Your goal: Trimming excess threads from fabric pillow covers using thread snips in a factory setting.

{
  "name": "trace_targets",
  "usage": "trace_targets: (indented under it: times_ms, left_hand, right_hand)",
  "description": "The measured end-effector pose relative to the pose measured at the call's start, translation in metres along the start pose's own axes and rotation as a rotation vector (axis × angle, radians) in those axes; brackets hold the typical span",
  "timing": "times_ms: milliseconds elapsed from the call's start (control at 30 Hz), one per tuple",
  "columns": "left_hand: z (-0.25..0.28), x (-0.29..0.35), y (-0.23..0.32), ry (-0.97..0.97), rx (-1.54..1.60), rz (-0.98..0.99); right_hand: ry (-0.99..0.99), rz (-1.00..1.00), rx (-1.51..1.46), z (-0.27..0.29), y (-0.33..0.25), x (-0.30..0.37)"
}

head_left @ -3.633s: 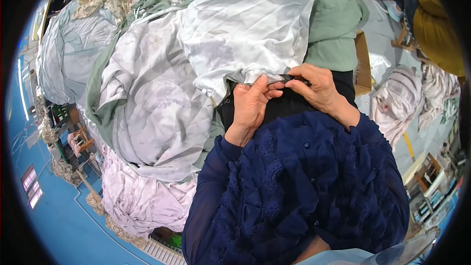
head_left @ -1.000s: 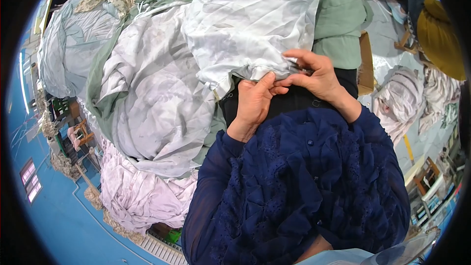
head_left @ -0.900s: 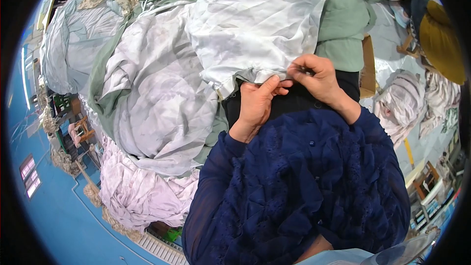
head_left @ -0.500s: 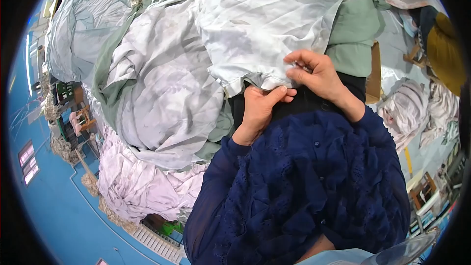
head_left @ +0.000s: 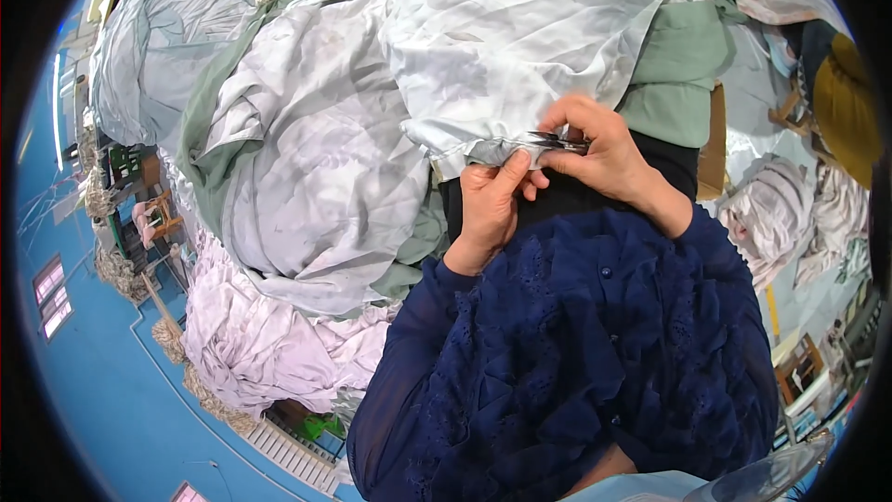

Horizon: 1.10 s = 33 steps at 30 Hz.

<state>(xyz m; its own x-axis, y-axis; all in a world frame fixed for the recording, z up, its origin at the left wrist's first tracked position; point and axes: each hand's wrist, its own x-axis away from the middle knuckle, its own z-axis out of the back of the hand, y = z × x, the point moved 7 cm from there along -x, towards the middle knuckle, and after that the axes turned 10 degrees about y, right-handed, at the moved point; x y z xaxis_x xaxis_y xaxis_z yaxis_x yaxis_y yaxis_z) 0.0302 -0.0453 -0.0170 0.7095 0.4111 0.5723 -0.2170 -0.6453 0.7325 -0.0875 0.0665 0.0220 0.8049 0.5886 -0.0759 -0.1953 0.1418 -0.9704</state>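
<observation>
A pale, whitish cloth (head_left: 530, 37) is spread over my lap, and its gathered near edge lies between my hands. My left hand (head_left: 492, 200) pinches that edge, with the thumb on top and the fingers curled beneath. In my right hand (head_left: 599, 149) is a small pair of dark metal thread snips (head_left: 557, 141), held between thumb and fingers. The blades point left and touch or nearly touch the cloth edge by my left thumb. Blur softens the right fingertips.
Left of me lies a heap of grey-white cloth (head_left: 316, 149) with green borders, and a pinkish-white pile (head_left: 279, 344) below it. Folded green cloth (head_left: 678, 65) sits at the right. Farther right are a cardboard piece (head_left: 712, 144) and a crumpled cloth bundle (head_left: 767, 214). Blue floor (head_left: 130, 390) shows at left.
The dark snips now show in my right hand, their blades at the cloth edge. My left hand has shifted slightly, its thumb rising along the edge.
</observation>
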Motion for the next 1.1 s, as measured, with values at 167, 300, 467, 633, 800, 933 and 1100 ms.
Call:
trace_targets:
  times_ms: [167, 300, 467, 633, 800, 933, 1100]
  left_hand:
    - [0.0, -0.005, 0.007, 0.058, 0.067, 0.071]
    - [0.01, -0.018, -0.002, 0.085, 0.31, 0.257]
    - [0.008, -0.018, 0.007, 0.265, 0.351, 0.211]
    - [-0.006, -0.008, 0.024, 0.139, 0.575, 0.28]
    - [-0.018, -0.009, 0.021, -0.119, 0.803, 0.385]
    - [-0.006, -0.014, 0.025, -0.095, 0.769, 0.317]
    - [0.026, -0.022, 0.042, 0.165, 0.5, -0.004]
  right_hand:
    - [-0.083, -0.134, -0.016, -0.002, 0.012, 0.006]
    - [-0.121, 0.073, 0.07, 0.002, 0.001, 0.004]
    - [0.087, 0.042, 0.048, 0.014, 0.004, 0.002]
    - [0.071, 0.179, 0.126, 0.009, -0.004, 0.007]
    - [0.108, 0.297, 0.155, 0.005, 0.001, -0.002]
    - [0.162, 0.325, 0.195, 0.013, 0.002, -0.003]
    - [0.257, 0.418, 0.374, 0.034, 0.002, -0.002]
